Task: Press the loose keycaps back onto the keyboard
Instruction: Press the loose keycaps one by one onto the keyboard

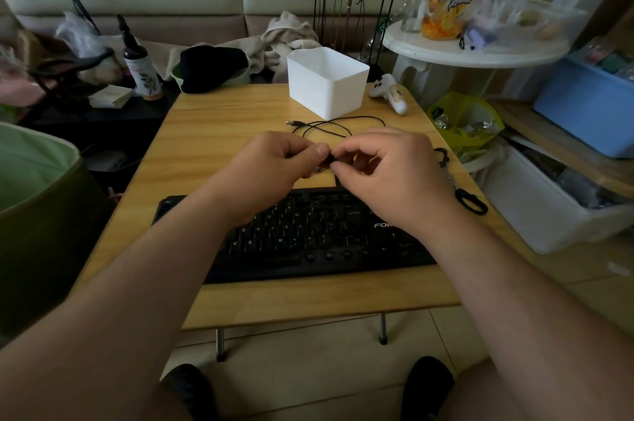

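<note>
We see both hands raised over the table (206,132), just past the far edge of the keyboard (308,242). Left hand (271,173) and right hand (391,173) meet fingertip to fingertip, and together they pinch one small dark keycap (331,159) between them; it's mostly hidden, so we can't tell its legend or which way it faces.

The keyboard, 1 of it, lies black along the table's near edge, approx. parallel to it, with a strip of bare wood in front. Forearms cross over its left and right ends.

Room to move: bare wood along the left edge and at the far-left corner. The far edge is taken up, w/ 1 white bin (327,80) near its middle and 1 white controller (389,92) at the far-right corner. One thin black cable (336,123) loops betw. the bin and the hands. By the right edge lie 2 black looped tools (471,202), one nearer the hands, one right at the edge; what they are we can't tell.
</note>
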Motion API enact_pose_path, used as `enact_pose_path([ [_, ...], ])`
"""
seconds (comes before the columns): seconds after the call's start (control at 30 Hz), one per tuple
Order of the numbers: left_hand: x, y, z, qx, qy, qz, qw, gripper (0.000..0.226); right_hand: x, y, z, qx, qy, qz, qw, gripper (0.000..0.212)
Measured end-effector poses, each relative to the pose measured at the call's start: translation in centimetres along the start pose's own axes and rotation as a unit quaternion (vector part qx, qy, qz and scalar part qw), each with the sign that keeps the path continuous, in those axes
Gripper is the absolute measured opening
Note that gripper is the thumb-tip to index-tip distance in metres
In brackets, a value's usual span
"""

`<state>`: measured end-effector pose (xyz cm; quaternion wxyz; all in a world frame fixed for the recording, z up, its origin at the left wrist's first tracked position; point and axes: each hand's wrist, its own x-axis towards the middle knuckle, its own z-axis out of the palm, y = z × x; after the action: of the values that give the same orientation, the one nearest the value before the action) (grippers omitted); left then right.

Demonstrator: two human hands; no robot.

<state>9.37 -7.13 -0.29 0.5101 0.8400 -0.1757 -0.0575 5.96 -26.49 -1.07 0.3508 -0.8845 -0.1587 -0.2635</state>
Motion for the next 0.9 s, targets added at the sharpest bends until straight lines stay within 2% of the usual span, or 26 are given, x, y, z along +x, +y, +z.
enact_pose_path([
  [0.17,-0.5,-0.1,-1.2,-0.003,0.011,-0.006,1.000,0.033,1.6,-1.1,0.9,-0.020,-0.036,-0.004,0.999,0.015],
  [0.37,-0.6,-1.5,-2.2,0.027,0.014,-0.014,0.999,0.025,3.3,-1.8,1.6,-0.056,-0.143,0.015,0.988,0.009],
  [0.5,-0.4,-2.3,-2.6,0.071,0.012,-0.034,0.997,0.030,3.8,-1.7,3.1,-0.087,-0.161,-0.007,0.983,0.009],
  [0.57,-0.5,-2.7,-3.0,0.140,0.000,-0.029,0.990,0.029,3.5,-1.1,3.6,-0.082,-0.173,0.003,0.982,0.010],
  [0.63,-0.5,-3.4,-3.4,0.219,0.008,-0.018,0.975,0.019,3.3,-0.4,3.9,-0.088,-0.218,0.038,0.971,0.013],
  [0.7,-0.4,-4.0,-3.6,0.263,0.020,-0.030,0.964,0.023,3.2,0.2,4.0,-0.099,-0.276,0.067,0.954,0.014],
  [0.8,-0.2,-4.4,-3.6,0.282,0.006,-0.036,0.959,0.021,3.4,0.5,4.0,-0.093,-0.339,0.091,0.932,0.013],
  [0.9,-0.1,-4.5,-3.5,0.266,-0.011,-0.036,0.963,0.016,3.5,0.5,4.5,-0.101,-0.366,0.095,0.920,0.014],
])
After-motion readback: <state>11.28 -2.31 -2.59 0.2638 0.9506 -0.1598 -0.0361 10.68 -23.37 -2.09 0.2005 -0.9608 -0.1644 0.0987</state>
